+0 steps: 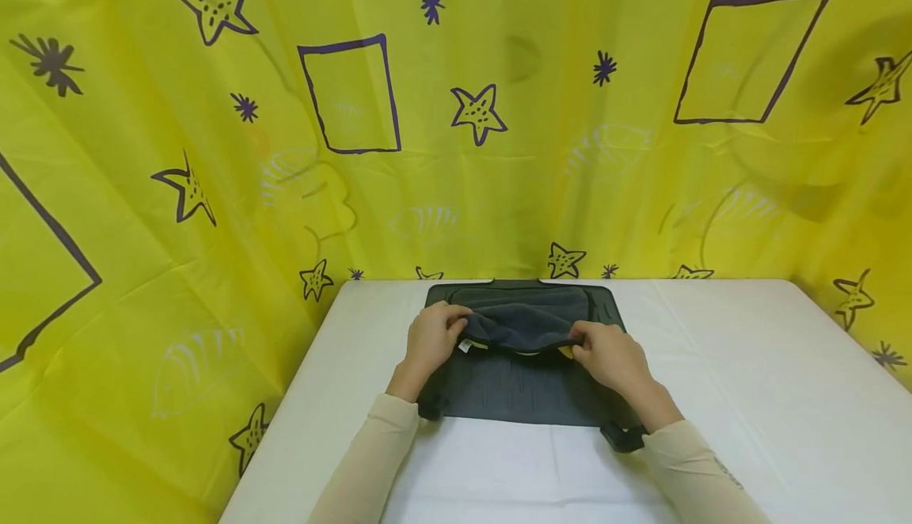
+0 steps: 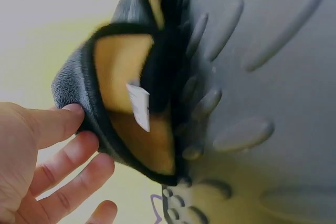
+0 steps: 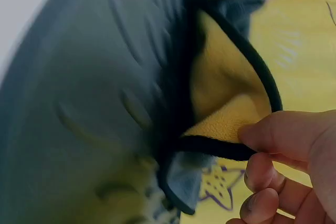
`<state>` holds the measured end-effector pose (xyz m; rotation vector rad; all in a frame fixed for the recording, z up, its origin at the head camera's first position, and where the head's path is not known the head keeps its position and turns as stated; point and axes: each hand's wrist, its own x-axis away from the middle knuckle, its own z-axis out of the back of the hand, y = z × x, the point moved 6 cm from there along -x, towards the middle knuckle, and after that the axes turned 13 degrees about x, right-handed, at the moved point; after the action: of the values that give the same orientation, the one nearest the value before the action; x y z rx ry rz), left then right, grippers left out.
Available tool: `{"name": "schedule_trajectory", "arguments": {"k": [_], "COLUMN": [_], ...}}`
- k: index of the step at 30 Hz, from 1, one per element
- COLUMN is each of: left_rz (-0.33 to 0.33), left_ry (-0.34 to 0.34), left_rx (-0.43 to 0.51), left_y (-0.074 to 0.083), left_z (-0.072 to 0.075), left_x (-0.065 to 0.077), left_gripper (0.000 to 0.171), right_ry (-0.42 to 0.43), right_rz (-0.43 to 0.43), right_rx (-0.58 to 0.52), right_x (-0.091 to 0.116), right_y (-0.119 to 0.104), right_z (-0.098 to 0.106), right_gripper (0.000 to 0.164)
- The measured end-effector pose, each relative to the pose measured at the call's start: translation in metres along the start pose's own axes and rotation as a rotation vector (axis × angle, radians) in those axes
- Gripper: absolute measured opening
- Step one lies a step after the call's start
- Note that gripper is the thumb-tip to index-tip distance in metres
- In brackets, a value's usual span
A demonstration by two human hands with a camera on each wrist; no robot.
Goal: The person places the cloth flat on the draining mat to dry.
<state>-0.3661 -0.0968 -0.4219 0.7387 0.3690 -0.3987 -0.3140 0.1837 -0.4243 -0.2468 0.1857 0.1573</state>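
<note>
A microfiber cloth (image 1: 527,322), dark grey with a yellow underside and black edging, lies folded over the far part of a dark rubber mat (image 1: 513,389). Its near edge is lifted off the mat. My left hand (image 1: 431,338) pinches the cloth's left corner between thumb and fingers. At the right corner, my right hand (image 1: 613,354) pinches the edging the same way. The left wrist view shows a white tag (image 2: 139,106) on the yellow side. In the right wrist view the yellow underside (image 3: 231,87) sags between the hands.
The mat has raised ribs (image 2: 244,135) and lies on a white table (image 1: 720,366), reaching its far edge. A yellow curtain (image 1: 541,191) with drawn stars and frames hangs behind and to both sides. Black wrist devices (image 1: 623,435) hang close above the mat's near corners.
</note>
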Motion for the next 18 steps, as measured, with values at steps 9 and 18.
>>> {"name": "schedule_trajectory", "arguments": {"k": [9,18], "left_rz": [0.069,0.055], "left_ry": [-0.020,-0.245], "left_rx": [0.161,0.204], "left_y": [-0.015,-0.013], "left_z": [0.012,0.008], "left_x": [-0.002,0.002], "left_gripper": [0.018,0.016], "right_ry": [-0.035,-0.320], "right_rz": [0.061,0.218], "right_rx": [-0.086,-0.187], "right_x": [0.004,0.013], "right_y": [0.022,0.028], "right_z": [0.031,0.023], "right_gripper": [0.015,0.011]}}
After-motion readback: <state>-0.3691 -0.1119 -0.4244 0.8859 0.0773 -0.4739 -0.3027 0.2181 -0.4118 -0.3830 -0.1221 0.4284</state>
